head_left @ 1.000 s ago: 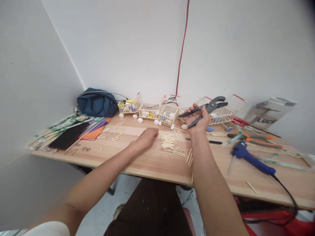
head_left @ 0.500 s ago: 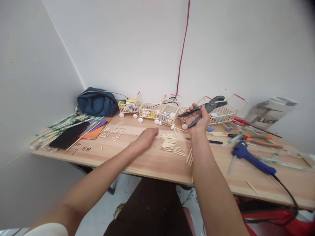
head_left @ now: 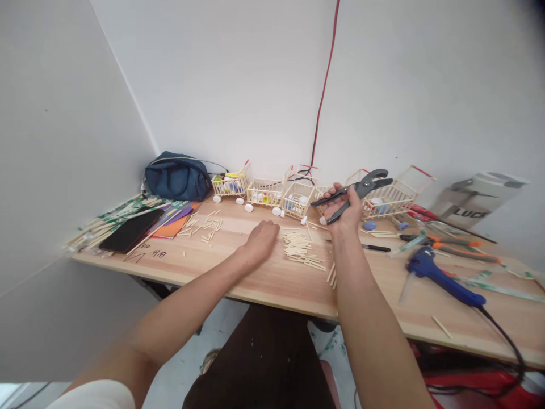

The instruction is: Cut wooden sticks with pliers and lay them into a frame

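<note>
My right hand (head_left: 344, 207) is raised above the wooden table (head_left: 272, 278) and grips the handles of black pliers (head_left: 361, 186), jaws pointing right and slightly apart. My left hand (head_left: 263, 237) rests on the tabletop with fingers curled under, just left of a pile of short wooden sticks (head_left: 300, 250). What its fingers hold, if anything, is hidden. Behind both hands stands a row of small stick-built carts (head_left: 293, 199) with white wheels.
A blue glue gun (head_left: 443, 272) with a black cord lies at the right, near orange-handled pliers (head_left: 451, 247). A dark blue bag (head_left: 179, 177) sits at the back left, with a black phone (head_left: 130, 230) and coloured paper (head_left: 172, 224) beside it. A red cable (head_left: 326, 85) runs down the wall.
Both hands hold nearly the same pose. The view has shifted slightly, so everything on the table sits a little further right in the picture.
</note>
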A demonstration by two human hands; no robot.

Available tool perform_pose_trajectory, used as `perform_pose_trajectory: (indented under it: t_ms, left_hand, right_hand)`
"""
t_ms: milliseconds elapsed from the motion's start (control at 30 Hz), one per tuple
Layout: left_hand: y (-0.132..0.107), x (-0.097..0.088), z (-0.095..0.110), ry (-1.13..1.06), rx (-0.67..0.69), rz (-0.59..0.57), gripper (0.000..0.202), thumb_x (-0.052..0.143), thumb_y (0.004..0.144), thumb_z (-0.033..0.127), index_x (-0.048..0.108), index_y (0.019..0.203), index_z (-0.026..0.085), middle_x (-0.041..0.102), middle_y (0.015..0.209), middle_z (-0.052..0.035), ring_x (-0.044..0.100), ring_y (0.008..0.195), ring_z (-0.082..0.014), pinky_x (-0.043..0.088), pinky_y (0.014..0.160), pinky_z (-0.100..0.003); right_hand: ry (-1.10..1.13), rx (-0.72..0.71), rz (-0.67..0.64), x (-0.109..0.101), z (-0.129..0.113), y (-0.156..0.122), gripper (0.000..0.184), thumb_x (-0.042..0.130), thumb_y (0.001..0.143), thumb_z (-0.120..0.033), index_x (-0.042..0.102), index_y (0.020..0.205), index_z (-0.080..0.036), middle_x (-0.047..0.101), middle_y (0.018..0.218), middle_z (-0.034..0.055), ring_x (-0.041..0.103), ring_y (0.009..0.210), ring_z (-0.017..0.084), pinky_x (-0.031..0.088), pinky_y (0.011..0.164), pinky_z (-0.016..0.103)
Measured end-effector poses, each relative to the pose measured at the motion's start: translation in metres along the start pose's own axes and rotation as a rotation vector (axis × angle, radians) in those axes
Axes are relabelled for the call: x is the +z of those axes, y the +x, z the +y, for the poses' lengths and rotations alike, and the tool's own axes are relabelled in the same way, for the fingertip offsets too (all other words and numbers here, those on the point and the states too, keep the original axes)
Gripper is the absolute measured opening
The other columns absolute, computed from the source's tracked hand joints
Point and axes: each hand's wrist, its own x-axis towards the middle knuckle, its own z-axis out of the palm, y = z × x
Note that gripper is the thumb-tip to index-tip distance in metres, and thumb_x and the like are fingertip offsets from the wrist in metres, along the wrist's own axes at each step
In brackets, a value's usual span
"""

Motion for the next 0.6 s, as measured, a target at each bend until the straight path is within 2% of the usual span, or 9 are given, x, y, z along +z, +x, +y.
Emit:
perform_pose_trajectory:
  t_ms: [133,367,500,600]
  left_hand:
    - [0.003,0.002,0.004,0.049,-0.052,0.01,0.031,0.034,0.083,-0.001,0.06,0.096,0.009,0.061,0.099,-0.0152,0.056,0.09,-0.0231,0.043,0.081,-0.034]
    - [-0.006,0.001,0.004,0.06,-0.028,0.018,0.024,0.037,0.09,0.007,0.061,0.092,0.012,0.061,0.096,-0.0121,0.056,0.089,-0.0218,0.044,0.082,-0.032]
    - [-0.013,0.003,0.006,0.063,-0.003,0.011,0.026,0.036,0.087,0.003,0.06,0.09,0.012,0.061,0.095,-0.0122,0.055,0.091,-0.0225,0.043,0.084,-0.033]
    - [-0.015,0.002,0.007,0.057,-0.013,0.022,0.026,0.036,0.085,0.001,0.059,0.088,0.012,0.061,0.091,-0.0118,0.055,0.087,-0.0224,0.043,0.082,-0.033]
  right_hand:
    - [0.0,0.013,0.01,0.002,0.0,-0.002,0.026,0.052,0.087,-0.039,0.062,0.08,-0.016,0.059,0.064,-0.0013,0.057,0.056,0.009,0.054,0.058,0.023]
    - [-0.004,-0.002,0.03,-0.002,-0.004,0.002,0.026,0.053,0.086,-0.041,0.062,0.08,-0.017,0.059,0.065,-0.0014,0.058,0.057,0.009,0.054,0.057,0.023]
    - [0.005,-0.002,0.032,-0.005,-0.004,0.004,0.028,0.05,0.087,-0.039,0.063,0.082,-0.015,0.059,0.066,-0.0005,0.058,0.057,0.009,0.054,0.058,0.023]
    - [0.001,0.006,0.028,-0.006,-0.004,0.005,0.026,0.055,0.085,-0.041,0.062,0.082,-0.016,0.059,0.066,-0.0012,0.058,0.057,0.009,0.055,0.059,0.023]
